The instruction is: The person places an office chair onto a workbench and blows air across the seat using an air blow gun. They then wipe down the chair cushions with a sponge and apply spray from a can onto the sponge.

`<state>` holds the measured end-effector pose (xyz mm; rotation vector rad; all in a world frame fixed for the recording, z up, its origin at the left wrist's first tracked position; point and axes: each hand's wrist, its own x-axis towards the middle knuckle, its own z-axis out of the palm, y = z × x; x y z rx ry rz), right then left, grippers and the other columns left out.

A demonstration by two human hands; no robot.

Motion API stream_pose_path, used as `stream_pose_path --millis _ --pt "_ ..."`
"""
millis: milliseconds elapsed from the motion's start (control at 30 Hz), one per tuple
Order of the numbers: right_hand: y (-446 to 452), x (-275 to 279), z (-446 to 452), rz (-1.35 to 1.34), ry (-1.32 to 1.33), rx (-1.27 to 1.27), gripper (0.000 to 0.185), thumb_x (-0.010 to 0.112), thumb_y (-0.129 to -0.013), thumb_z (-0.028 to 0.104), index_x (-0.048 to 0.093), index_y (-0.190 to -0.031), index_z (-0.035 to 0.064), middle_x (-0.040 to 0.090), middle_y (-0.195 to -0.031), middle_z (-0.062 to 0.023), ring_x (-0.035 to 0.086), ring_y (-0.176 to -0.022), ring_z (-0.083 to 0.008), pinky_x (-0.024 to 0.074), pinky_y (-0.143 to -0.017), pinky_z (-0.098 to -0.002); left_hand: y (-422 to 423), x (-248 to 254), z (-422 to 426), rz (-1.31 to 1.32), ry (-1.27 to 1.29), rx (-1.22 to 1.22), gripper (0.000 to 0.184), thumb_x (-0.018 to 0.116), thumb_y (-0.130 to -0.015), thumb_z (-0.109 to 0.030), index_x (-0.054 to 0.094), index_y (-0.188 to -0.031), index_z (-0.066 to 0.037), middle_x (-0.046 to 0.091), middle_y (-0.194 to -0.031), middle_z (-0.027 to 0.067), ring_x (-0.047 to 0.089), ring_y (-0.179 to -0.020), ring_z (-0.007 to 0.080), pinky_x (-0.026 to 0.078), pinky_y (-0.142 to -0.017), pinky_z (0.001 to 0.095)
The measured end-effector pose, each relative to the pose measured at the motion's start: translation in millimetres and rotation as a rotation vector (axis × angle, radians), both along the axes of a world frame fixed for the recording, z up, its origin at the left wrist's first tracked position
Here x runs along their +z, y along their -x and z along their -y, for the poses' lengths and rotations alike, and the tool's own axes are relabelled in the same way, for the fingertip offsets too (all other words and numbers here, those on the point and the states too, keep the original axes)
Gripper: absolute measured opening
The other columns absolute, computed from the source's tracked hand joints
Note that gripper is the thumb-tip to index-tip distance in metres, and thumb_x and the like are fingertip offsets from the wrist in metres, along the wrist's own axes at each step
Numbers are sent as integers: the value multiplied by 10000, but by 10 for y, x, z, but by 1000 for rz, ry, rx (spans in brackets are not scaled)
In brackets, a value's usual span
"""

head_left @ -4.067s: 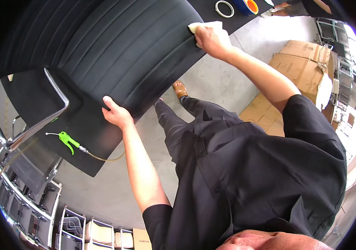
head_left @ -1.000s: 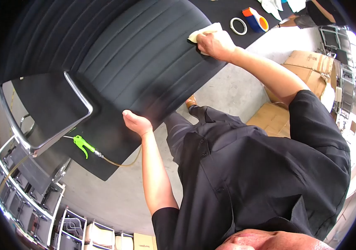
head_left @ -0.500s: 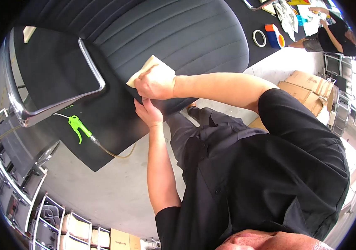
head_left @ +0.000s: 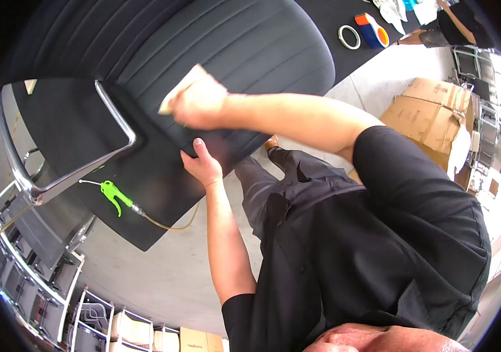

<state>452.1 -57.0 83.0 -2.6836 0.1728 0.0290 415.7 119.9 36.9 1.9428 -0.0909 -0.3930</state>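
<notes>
A black chair seat with stitched ribs (head_left: 250, 53) lies across the upper middle. My right hand (head_left: 200, 104), slightly blurred, is closed on a pale yellow cloth (head_left: 181, 88) over the seat's near left part. At the seat's near edge is my left hand (head_left: 205, 164), its thumb raised apart from the fingers; how far the fingers reach under the seat is hidden. Left of the seat stands a chrome armrest (head_left: 124, 126). Beneath it, a green air gun (head_left: 112, 195) with a thin hose rests on the black table surface (head_left: 145, 226).
A white ring (head_left: 349, 37) and an orange and blue tape dispenser (head_left: 372, 32) lie at the table's far right. Beyond them is a co-worker's arm (head_left: 459, 23). Cardboard boxes (head_left: 426, 114) stand on the floor at right, and racks of chair parts (head_left: 95, 320) at lower left.
My right hand with the cloth has gone from the seat's right side to its near left part, beside my left hand. Over the last half second it moved slightly up and left.
</notes>
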Motion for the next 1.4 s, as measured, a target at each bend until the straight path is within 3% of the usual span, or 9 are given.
stream_pose_path --millis 33,333,533,633,800,933,1067,1233,1400 --pt "166 -211 296 154 -199 -130 151 650 -819 232 740 -843 114 732 -764 -100 728 -718 -275 589 -645 -462 0 -32 -9 1 1 -9 571 634 -987 -385 606 -1185 150 684 -1177 269 663 -1050 318 498 -925 411" --pt "1448 298 1926 -100 426 -412 289 607 -898 273 717 -839 12 707 -746 -194 718 -702 -375 572 -669 -478 1 -113 -9 93 111 -6 518 664 -985 -385 639 -1152 104 709 -1110 222 688 -980 327 527 -869 414" --pt "803 187 825 -307 198 -224 259 613 -892 335 697 -858 93 714 -785 -157 721 -744 -363 577 -691 -506 -17 -222 -30 41 154 18 558 706 -944 -405 638 -1147 110 735 -1058 220 716 -950 333 545 -853 423" --pt "352 -87 114 231 92 71 239 676 -751 243 562 -622 79 577 -547 -112 621 -545 -343 492 -595 -465 -22 -223 -32 3 113 28 625 720 -911 -454 631 -1151 117 732 -1013 255 722 -925 365 542 -821 440" --pt "-442 104 -377 3 34 158 258 628 -864 271 694 -732 60 694 -680 -153 710 -664 -351 563 -664 -466 -66 -260 -103 1 156 -40 647 591 -995 -496 612 -1123 138 696 -944 288 702 -910 394 516 -836 459" --pt "-430 174 -508 -39 47 126 282 622 -866 282 704 -716 58 711 -714 -159 726 -703 -341 563 -676 -465 -126 -390 -274 -727 515 233 810 325 -994 -776 683 -1039 -51 686 -981 12 602 -885 172 470 -807 333" --pt "40 174 -594 17 -28 221 222 686 -783 252 710 -705 46 701 -698 -184 703 -629 -353 544 -610 -476 -290 -367 -466 -940 745 244 923 265 -943 -852 703 -1028 -45 615 -761 11 525 -669 160 420 -646 302" --pt "1149 -236 -1006 208 260 370 105 666 -731 217 665 -741 113 648 -613 -73 652 -535 -242 527 -541 -426 -383 -364 -318 -695 532 16 585 594 -991 -609 681 -978 -31 663 -953 15 594 -850 126 470 -750 275" --pt "2032 -664 -862 -701 293 498 158 686 -739 199 715 -864 107 665 -719 -51 642 -659 -252 441 -494 -593 -284 72 -126 -637 384 -37 552 634 -990 -559 671 -989 -8 667 -989 23 593 -899 118 483 -800 281"
